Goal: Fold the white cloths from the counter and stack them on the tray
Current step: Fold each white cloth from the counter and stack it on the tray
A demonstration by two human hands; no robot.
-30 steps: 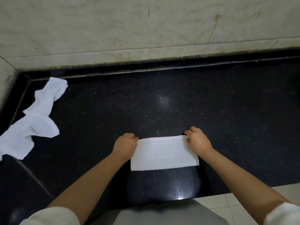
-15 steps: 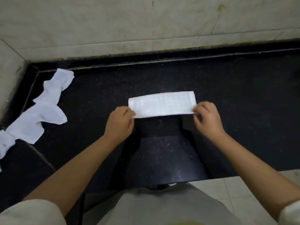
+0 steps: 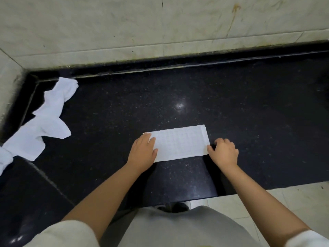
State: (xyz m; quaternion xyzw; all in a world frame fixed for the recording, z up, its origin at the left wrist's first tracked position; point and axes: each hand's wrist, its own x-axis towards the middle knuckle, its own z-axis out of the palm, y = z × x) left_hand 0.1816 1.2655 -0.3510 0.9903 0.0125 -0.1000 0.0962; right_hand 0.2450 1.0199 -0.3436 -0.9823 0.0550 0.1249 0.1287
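- Presently, head view, count: one folded white cloth (image 3: 179,142) lies flat on the black worktop (image 3: 249,107); one heap of unfolded white cloths (image 3: 41,125) lies at the worktop's left end, near the wall corner; how many pieces make up the heap cannot be told. Two hands are in view.
- Position: the folded cloth lies between the two hands. The left hand (image 3: 142,154) rests flat on the cloth's left end, fingers straight, pressing it down. The right hand (image 3: 223,153) sits at the cloth's right near corner, fingers curled, thumb touching the edge; whether this grip has hold of the fabric cannot be told.
- Change: half a second earlier both hands pinched the ends of a narrower strip; the cloth now shows a broader face and the left hand has flattened onto it.
- Surroundings: pale tiled wall (image 3: 160,29) behind the worktop; tiled floor (image 3: 293,196) at lower right.
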